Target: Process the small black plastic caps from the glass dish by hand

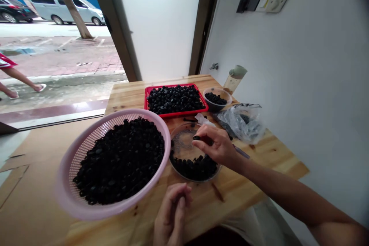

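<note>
Pinching a small, black, rounded piece (196, 137), the right hand (216, 143) hovers; the left hand (172, 214) curls, palm hidden

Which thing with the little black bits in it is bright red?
The straight-sided tray at the back, beside the small tub. It alone is red: the basket is pink, while the bowl and tub look see-through.

Both hands are bare, the slim-fingered right hand (217, 144) and the left hand (173, 213) alike; the right forearm (273, 185) is uncovered too. Below the tabletop's (210, 211) near edge, a dark patch (219, 237) may be clothing; I can't tell.
</note>
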### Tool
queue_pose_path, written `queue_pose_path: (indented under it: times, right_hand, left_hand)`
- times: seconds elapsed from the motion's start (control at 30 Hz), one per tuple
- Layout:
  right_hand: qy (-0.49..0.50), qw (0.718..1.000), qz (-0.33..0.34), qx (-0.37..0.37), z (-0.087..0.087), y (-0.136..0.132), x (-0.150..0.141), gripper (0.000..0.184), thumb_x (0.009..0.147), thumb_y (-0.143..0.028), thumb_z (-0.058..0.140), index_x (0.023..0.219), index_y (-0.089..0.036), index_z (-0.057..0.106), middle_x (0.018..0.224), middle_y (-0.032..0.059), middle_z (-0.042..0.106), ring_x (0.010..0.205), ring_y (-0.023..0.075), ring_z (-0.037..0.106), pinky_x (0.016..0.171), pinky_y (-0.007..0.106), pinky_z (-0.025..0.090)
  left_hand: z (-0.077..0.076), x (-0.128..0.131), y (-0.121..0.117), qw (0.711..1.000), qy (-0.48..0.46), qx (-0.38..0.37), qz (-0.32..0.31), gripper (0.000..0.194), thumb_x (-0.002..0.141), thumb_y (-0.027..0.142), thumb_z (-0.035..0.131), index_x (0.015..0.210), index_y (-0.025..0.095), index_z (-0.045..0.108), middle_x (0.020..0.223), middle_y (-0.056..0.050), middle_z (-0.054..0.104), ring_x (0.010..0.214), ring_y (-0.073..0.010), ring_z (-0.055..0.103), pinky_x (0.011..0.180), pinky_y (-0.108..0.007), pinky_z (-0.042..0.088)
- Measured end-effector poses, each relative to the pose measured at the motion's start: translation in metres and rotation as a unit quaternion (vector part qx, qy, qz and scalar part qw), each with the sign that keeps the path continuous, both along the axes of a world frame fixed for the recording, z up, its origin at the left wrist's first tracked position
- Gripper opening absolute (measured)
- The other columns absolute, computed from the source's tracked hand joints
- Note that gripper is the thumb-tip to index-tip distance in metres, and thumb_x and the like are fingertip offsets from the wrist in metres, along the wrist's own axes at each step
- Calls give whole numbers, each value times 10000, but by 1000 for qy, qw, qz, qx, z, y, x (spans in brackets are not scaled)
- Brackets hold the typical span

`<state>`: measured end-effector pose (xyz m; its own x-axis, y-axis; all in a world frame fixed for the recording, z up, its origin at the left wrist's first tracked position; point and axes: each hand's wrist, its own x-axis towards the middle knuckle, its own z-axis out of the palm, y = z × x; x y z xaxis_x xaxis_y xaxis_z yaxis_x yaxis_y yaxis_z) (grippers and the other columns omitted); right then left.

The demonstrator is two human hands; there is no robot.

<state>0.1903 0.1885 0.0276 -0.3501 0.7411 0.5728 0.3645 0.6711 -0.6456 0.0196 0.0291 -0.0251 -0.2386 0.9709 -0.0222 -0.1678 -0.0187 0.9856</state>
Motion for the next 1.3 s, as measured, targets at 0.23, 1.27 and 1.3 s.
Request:
queue_pose_path:
  times: [0.23, 1.27, 1.3]
  right_hand:
    - [-104, 990, -83, -44, 13, 97, -51, 201, 889, -173, 746, 1077, -103, 733, 930, 75, 758, 774, 173, 663, 742, 275, 507]
    - [-273, 956, 59, -87, -16, 28, 53, 243, 909, -97, 587, 1109, -143, 717, 1087, 117, 720, 1008, 225, 663, 884, 332, 509]
    - [-220, 970, 49, -88, -14, 25, 60, 254, 936, -107, 550, 1131, -149, 707, 1097, 111, 709, 997, 211, 659, 885, 327, 509]
  left_hand:
    - [2, -2, -5, 999, 18, -3, -33, 274, 983, 461, 630, 1052, 244, 782, 938, -61, 734, 842, -186, 659, 810, -268, 569]
    - [37, 4, 119, 756, 612, 69, -222, 232, 1020, 110, 475, 1141, 178, 661, 1102, -94, 735, 987, -235, 718, 890, -360, 551]
    - [36, 10, 128, 724, 647, 39, -236, 248, 1019, 96, 459, 1138, 174, 662, 1122, -104, 729, 1006, -243, 717, 892, -362, 548]
